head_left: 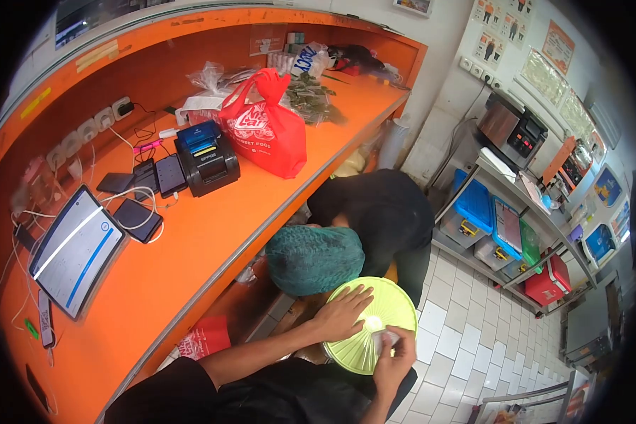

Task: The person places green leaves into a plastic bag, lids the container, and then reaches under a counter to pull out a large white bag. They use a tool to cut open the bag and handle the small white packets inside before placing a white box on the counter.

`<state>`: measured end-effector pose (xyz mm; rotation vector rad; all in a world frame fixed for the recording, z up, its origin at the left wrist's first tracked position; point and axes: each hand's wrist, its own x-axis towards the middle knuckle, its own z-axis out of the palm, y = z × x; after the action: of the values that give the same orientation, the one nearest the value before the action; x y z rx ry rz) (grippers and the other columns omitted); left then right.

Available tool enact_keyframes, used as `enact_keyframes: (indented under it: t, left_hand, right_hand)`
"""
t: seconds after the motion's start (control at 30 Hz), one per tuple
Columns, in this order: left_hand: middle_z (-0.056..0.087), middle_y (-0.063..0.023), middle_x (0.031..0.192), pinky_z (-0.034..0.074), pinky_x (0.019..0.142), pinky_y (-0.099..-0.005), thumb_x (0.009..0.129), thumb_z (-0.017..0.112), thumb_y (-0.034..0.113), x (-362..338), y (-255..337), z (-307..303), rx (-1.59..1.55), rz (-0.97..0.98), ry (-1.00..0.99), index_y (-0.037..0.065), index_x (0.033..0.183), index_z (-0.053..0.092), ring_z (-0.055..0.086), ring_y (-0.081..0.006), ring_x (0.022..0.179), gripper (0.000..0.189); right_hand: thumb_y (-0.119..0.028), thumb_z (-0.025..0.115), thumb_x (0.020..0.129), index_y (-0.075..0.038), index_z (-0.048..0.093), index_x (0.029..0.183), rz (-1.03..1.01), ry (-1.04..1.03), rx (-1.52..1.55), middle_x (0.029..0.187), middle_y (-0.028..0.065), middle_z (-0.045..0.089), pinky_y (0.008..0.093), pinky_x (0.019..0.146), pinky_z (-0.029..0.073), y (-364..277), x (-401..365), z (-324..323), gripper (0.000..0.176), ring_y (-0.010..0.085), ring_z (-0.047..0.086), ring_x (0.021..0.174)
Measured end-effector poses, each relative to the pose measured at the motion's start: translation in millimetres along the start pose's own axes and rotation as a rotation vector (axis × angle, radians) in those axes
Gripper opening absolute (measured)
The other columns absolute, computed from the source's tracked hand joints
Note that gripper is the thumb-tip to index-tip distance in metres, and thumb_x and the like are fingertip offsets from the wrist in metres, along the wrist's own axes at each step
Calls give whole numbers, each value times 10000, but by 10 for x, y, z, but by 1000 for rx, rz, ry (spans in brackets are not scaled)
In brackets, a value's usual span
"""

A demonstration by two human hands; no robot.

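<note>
A round yellow-green lid (372, 291) with ridges fanning out from its centre is on my lap, in the lower middle of the head view. My left hand (344, 313) lies flat across its left side with the fingers stretched out. Over the lid's right side, my right hand (396, 353) is closed in a pinch. A small pale, see-through bit shows at its fingertips, too small to name. What lies under the lid is hidden.
A person with a green hairnet (315, 259) crouches just beyond the lid. The orange counter (261, 212) to the left bears a red bag (268, 134), a receipt printer (206, 161), a tablet (78, 253) and phones. A metal rack (537, 240) with lidded boxes stands right.
</note>
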<state>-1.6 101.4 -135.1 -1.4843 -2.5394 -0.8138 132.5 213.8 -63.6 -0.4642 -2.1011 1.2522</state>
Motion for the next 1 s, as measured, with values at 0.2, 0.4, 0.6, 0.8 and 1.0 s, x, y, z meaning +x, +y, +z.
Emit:
enact_keyframes:
  t: [0.2,0.4,0.6,0.8,1.0]
  left_hand:
    - [324,-177,1530,244,1168,-487,919,549,212,31,-36,-42,-91,-20,29,12,1410,412,285,-348,1430,547]
    - [380,-172,1497,253,1165,-483,916,561,183,29,-53,-34,-158,-31,55,32,1330,492,316,-353,1411,446]
    - [443,-68,1462,196,1138,-613,886,618,367,43,46,-128,-112,54,-71,198,1349,519,330,-323,1416,502]
    - [620,-77,1250,285,1128,-545,893,629,420,49,37,-156,-375,75,-196,158,1326,539,502,-257,1291,514]
    - [646,-59,1007,419,898,-400,906,636,304,56,-70,-142,-393,119,-26,118,1117,644,595,-259,940,282]
  right_hand:
    - [145,568,736,-54,646,1059,-374,-165,-407,848,151,592,384,726,501,326,70,257,387,320,613,852]
    - [135,584,735,-68,657,1071,-376,-160,-414,760,120,547,418,648,478,376,18,268,399,295,585,736]
    - [127,623,777,-69,618,1172,-345,-91,-267,810,119,599,340,618,480,556,13,245,441,246,599,682]
    - [133,624,844,-168,112,1553,236,-174,388,967,83,612,197,625,462,454,29,111,925,79,589,732]
    - [157,524,879,-132,140,1552,208,-344,281,1047,155,672,186,652,440,445,42,124,826,64,546,728]
